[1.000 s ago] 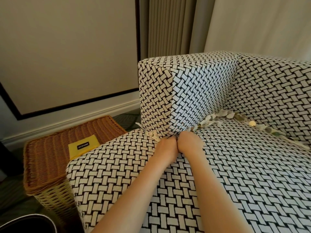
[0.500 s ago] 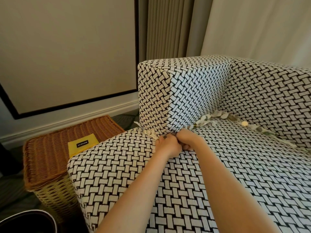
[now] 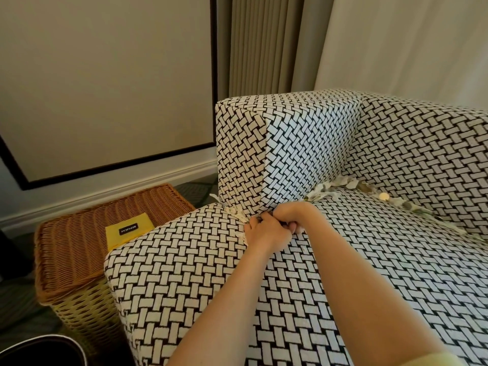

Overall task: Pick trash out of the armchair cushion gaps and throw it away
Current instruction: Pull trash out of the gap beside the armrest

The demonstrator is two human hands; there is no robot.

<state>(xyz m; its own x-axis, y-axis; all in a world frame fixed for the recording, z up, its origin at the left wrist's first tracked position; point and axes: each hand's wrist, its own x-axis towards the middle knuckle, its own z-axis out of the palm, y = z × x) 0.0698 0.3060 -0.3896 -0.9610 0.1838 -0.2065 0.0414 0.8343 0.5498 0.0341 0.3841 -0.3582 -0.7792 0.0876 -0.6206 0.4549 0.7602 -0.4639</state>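
The left hand (image 3: 266, 236) grips paper scraps (image 3: 237, 213) at the gap between armrest (image 3: 303, 154) and seat cushion (image 3: 184, 260); the right hand (image 3: 293, 215), fingers curled, touches it.

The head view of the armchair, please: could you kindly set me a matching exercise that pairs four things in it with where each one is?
Things:
1. yellow card
2. pale round piece
3. left hand
4. dark container

Places:
a. in the gap beneath the backrest
b. at the picture's bottom-left corner
c. on the lid of the wicker basket
d. at the front corner of the armrest, gripping a paper scrap

Pairs: 1-c, 2-a, 3-d, 4-b.
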